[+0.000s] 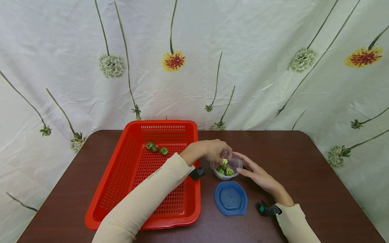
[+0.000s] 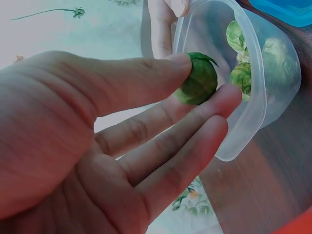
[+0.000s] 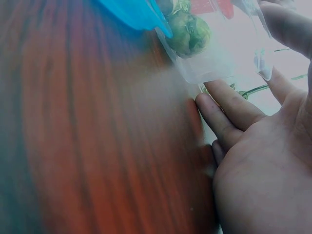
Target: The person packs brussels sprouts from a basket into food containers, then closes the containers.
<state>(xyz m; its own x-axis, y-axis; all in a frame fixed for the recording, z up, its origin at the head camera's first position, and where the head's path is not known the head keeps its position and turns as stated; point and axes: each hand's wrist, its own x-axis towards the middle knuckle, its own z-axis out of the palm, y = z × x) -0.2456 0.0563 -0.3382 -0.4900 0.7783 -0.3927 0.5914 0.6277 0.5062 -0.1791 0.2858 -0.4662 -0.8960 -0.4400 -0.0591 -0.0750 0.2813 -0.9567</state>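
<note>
My left hand [image 1: 212, 150] is over the clear plastic container [image 1: 217, 176], pinching a green Brussels sprout [image 2: 199, 80] between thumb and fingertips. In the left wrist view that sprout is at the container's opening, while the other fingers stretch out below it. Inside the container lie several more Brussels sprouts [image 1: 230, 172]. On the container's right side my right hand [image 1: 259, 176] holds it, thumb at the near side and fingers at the far side. The right wrist view shows sprouts [image 3: 187, 36] through the clear wall.
A large red plastic basket [image 1: 194, 202] stands left of the container, with three Brussels sprouts [image 1: 164, 151] at its far end. The blue lid [image 1: 231, 199] lies on the dark brown table [image 1: 285, 152] just in front of the container. A flower-patterned cloth [image 1: 258, 67] hangs behind.
</note>
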